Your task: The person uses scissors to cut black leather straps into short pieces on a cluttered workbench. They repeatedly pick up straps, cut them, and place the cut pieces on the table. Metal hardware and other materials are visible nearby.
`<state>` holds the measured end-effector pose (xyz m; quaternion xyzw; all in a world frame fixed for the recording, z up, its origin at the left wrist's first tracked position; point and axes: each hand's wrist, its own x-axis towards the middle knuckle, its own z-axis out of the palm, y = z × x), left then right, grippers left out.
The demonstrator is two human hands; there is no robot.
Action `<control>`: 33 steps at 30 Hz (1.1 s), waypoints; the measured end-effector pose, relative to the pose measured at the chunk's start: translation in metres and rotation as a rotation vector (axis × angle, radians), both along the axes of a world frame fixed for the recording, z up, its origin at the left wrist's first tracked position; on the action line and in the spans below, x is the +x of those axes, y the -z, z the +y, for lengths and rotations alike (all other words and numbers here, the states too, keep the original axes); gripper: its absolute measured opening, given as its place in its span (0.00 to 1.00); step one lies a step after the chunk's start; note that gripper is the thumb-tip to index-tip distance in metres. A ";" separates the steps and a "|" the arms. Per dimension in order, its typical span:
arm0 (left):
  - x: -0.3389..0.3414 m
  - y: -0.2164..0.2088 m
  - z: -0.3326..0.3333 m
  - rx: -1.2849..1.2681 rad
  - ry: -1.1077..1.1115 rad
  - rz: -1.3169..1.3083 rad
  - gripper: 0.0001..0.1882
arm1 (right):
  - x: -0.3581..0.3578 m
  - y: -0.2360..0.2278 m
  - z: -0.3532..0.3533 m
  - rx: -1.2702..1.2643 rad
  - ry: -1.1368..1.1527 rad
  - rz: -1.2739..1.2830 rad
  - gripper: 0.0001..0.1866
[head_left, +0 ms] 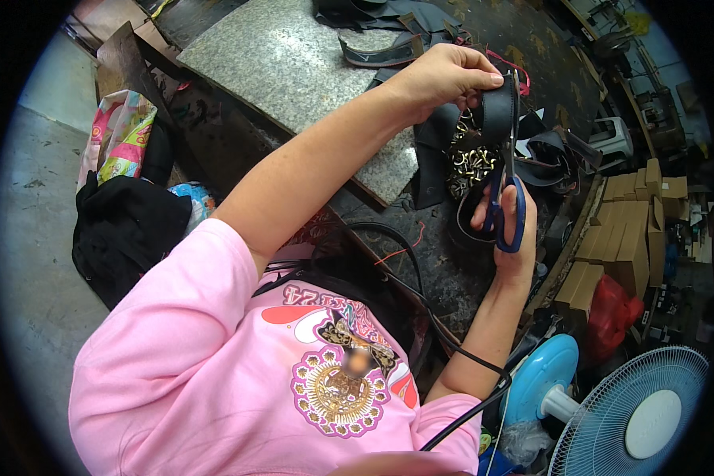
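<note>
My left hand (pixel 451 73) pinches the upper end of a wide black strap (pixel 497 109) between thumb and fingers, out over the dark table. Blue-handled scissors (pixel 508 213) sit in my right hand (pixel 523 226), whose fingers go through the handle loops. Their blades point away from me and lie along the strap's right edge; whether they are parted I cannot tell. Below the strap, a pile of brass-coloured metal buckles (pixel 473 161) rests on the table. A curled black band (pixel 462 226) hangs beside my right hand; whether it belongs to the same strap is unclear.
A speckled grey board (pixel 282 67) lies at the left of the dark table (pixel 559 40). Black strips (pixel 381 51) are heaped at its far end, with more scraps (pixel 551 155) at right. Cardboard boxes (pixel 619 238) and a blue fan (pixel 642 420) stand right. A black cable (pixel 420 293) crosses near me.
</note>
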<state>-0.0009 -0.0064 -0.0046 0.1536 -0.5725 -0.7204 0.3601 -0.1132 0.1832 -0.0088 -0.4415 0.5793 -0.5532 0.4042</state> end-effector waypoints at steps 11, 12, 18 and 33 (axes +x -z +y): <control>0.001 0.000 0.000 -0.003 0.027 0.013 0.07 | -0.005 0.002 -0.001 -0.004 0.015 0.057 0.22; 0.001 0.000 0.000 -0.012 0.007 -0.017 0.07 | -0.005 0.002 -0.002 0.000 0.033 0.052 0.22; -0.003 -0.001 0.004 0.051 0.103 0.035 0.09 | -0.006 0.004 -0.002 -0.107 0.227 -0.016 0.19; 0.019 -0.006 0.068 -0.461 0.230 -0.078 0.19 | 0.011 -0.011 0.005 -0.253 0.231 0.018 0.15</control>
